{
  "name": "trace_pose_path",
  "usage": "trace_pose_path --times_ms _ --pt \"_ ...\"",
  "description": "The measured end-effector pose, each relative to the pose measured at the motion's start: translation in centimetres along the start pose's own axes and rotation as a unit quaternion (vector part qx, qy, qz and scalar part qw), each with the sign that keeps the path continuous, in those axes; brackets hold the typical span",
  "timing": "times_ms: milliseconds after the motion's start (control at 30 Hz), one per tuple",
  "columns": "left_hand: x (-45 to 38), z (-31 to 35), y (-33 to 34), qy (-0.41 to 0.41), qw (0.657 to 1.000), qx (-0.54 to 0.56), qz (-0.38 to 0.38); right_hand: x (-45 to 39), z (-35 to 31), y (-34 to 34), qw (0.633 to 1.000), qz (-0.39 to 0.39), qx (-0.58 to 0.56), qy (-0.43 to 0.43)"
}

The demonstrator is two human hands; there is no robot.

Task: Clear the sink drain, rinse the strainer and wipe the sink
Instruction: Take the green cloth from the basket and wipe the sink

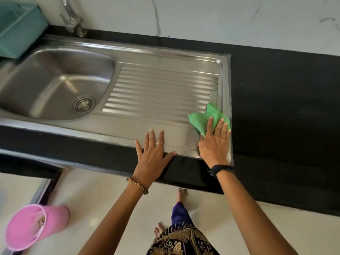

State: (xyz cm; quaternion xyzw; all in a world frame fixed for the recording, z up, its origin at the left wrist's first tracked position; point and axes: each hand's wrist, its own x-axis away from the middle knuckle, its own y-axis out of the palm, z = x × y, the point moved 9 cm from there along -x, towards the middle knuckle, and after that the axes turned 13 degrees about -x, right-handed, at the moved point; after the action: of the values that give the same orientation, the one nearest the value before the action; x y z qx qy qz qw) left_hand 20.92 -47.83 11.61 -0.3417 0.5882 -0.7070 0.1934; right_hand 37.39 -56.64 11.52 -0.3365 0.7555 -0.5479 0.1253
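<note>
The steel sink (55, 81) has its bowl on the left and a ribbed drainboard (158, 89) on the right. The round strainer (83, 104) sits in the drain hole at the bowl's near right. My right hand (214, 142) lies flat on a green cloth (204, 119), pressing it on the drainboard's near right corner. My left hand (152, 150) rests flat with fingers spread on the sink's front rim, holding nothing.
A tap (73, 19) stands behind the bowl. A teal plastic basket (16, 28) sits at the far left. Black countertop (285, 107) surrounds the sink and stretches to the right. A pink bucket (35, 225) stands on the floor at lower left.
</note>
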Motion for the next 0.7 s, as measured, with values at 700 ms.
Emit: trace_pose_path --times_ms 700 --pt "-2.3 -15.4 -1.4 -0.054 0.997 0.027 0.051 3.4 -8.5 2.7 0.939 -0.243 -0.163 -0.178"
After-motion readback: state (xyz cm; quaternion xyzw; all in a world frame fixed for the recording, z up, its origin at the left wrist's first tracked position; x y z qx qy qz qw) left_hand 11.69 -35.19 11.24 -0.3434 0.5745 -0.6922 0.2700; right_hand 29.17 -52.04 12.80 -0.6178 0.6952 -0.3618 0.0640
